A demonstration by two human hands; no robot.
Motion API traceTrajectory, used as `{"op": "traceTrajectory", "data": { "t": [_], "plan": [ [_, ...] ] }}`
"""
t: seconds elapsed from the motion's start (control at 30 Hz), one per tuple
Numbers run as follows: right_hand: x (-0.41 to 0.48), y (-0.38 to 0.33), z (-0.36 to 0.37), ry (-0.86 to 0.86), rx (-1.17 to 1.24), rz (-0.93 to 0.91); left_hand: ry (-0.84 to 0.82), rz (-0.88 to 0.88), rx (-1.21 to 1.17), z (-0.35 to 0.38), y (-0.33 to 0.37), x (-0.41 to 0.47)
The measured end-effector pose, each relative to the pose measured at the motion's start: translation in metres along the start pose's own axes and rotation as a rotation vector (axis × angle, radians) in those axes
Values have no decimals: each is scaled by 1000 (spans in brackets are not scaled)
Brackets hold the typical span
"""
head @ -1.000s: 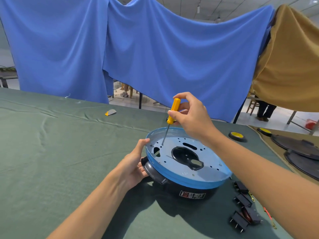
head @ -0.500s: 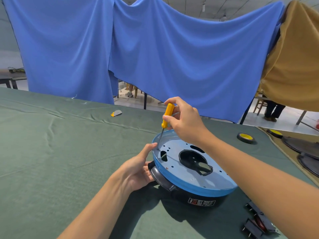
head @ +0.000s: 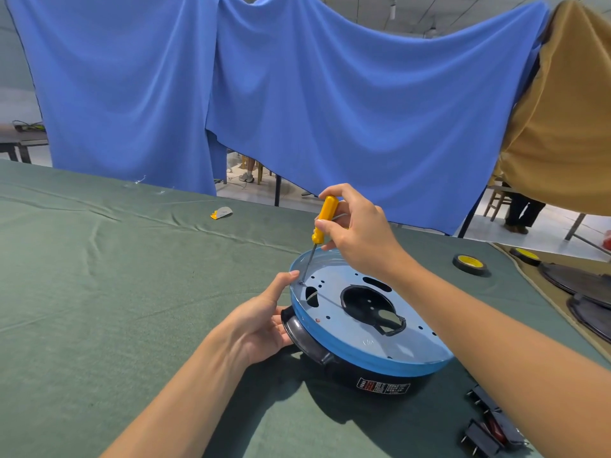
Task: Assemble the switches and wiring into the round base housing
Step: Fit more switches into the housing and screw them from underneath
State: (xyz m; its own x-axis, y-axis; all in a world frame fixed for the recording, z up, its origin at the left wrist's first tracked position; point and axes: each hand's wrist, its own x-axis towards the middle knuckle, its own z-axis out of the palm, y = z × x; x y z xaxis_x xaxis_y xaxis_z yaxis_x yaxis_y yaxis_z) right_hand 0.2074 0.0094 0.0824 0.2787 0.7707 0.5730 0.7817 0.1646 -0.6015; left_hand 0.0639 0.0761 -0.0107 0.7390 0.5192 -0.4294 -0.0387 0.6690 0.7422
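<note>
**A:** From the head camera, what is each hand doing?

**B:** The right hand (head: 360, 233) is pinching the yellow screwdriver (head: 325, 219), whose tip is sitting at a hole near the left rim of the round base housing (head: 363, 328) on the green table (head: 99, 292). The left hand (head: 261, 322) is cupping the housing's side, thumb on the rim.

**A:** Any advice?

**B:** The shaft is leaning, so I'd be straightening it and pressing down. The switches (head: 489, 431) are lying loose beside the housing.
</note>
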Motion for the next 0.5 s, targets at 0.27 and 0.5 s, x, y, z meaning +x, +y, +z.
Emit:
{"op": "traceTrajectory", "data": {
  "t": [0.27, 0.5],
  "plan": [
    [2, -1, 0, -59, -41, -27, 17, -3, 14, 0, 1, 0],
    [12, -13, -9, -200, -151, 1, 8, -3, 17, -1, 0, 1]
  ]
}}
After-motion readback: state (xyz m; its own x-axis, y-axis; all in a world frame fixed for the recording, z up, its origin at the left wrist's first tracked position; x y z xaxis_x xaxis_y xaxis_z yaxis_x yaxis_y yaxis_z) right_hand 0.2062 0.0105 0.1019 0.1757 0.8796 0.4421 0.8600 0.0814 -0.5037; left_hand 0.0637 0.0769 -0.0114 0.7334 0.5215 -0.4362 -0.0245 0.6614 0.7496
